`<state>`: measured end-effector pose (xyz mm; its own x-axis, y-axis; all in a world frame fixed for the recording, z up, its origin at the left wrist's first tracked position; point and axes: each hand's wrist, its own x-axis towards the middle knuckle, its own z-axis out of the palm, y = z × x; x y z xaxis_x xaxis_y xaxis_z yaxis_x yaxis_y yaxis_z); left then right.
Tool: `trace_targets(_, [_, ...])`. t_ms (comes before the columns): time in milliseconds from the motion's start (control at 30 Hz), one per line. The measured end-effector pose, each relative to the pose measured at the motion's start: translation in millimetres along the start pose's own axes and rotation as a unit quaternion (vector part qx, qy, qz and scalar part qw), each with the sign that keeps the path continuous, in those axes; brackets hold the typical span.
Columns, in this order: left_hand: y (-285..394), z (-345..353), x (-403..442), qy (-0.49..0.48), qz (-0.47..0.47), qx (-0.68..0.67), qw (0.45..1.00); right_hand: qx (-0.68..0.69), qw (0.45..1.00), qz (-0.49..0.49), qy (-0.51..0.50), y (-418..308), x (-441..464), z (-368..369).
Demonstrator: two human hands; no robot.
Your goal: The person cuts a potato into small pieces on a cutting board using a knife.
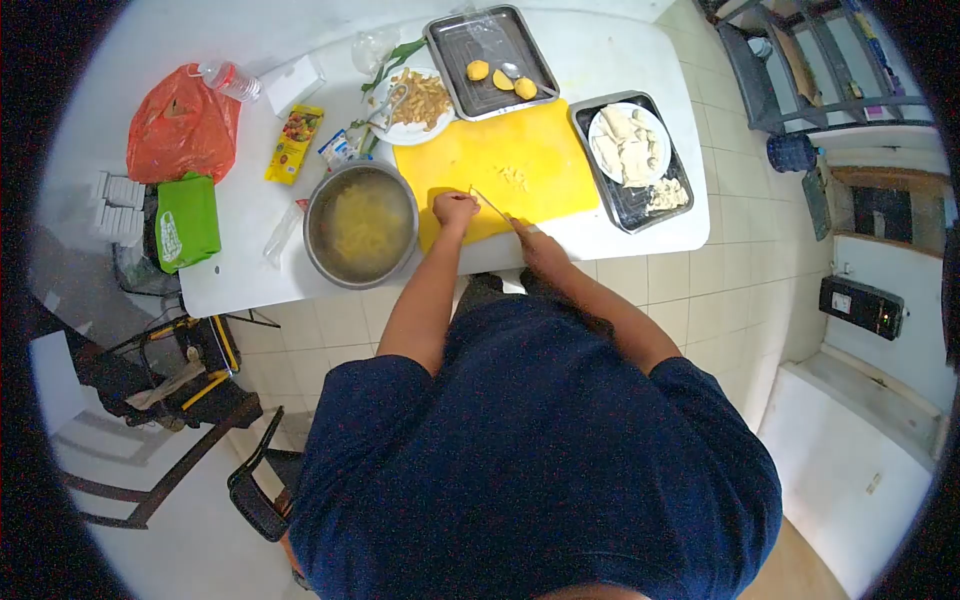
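Note:
My right hand [540, 248] grips a knife [491, 204] by its handle at the front edge of the yellow cutting board [560, 150]. The blade points up and left, its tip close to my left hand [456, 208]. That hand is closed over the board, and whatever its fingers hold is too small to name. Small pale-yellow cut pieces [513, 179] lie on the board beyond the knife. Left of the board stands a metal pot [312, 235] with yellow pieces in cloudy liquid.
Behind the board are a plate of brownish pieces [420, 105] and a dark tray [450, 60] with yellow round items and a spoon. At right, another tray [620, 215] carries a plate of white pieces [625, 145]. Bags, a yellow packet [295, 145] and a bottle [230, 80] sit left.

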<state>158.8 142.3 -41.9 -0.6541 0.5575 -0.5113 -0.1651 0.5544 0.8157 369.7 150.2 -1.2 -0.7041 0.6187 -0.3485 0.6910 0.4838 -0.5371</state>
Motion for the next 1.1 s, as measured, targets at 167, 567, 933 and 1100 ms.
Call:
trace_targets(167, [-24.8, 3.1, 22.2, -0.022, -0.018, -0.015, 0.999, -0.012, 0.997, -0.043, 0.069, -4.6, 13.9, 1.5])
trace_targets(567, [-32.5, 10.4, 15.9, 0.008, -0.016, -0.14, 0.99, -0.053, 0.997, -0.017, 0.057, 6.9, 9.2, 2.9])
trace_targets(933, [-34.9, 11.3, 17.0, 0.034, -0.008, -0.051, 0.998, 0.056, 0.995, -0.059, 0.054, 13.1, 17.5, -4.8])
trace_targets(1100, [-28.7, 8.3, 14.9, 0.026, -0.027, -0.019, 0.999, 0.032, 0.999, -0.013, 0.016, -7.6, 26.7, -14.3])
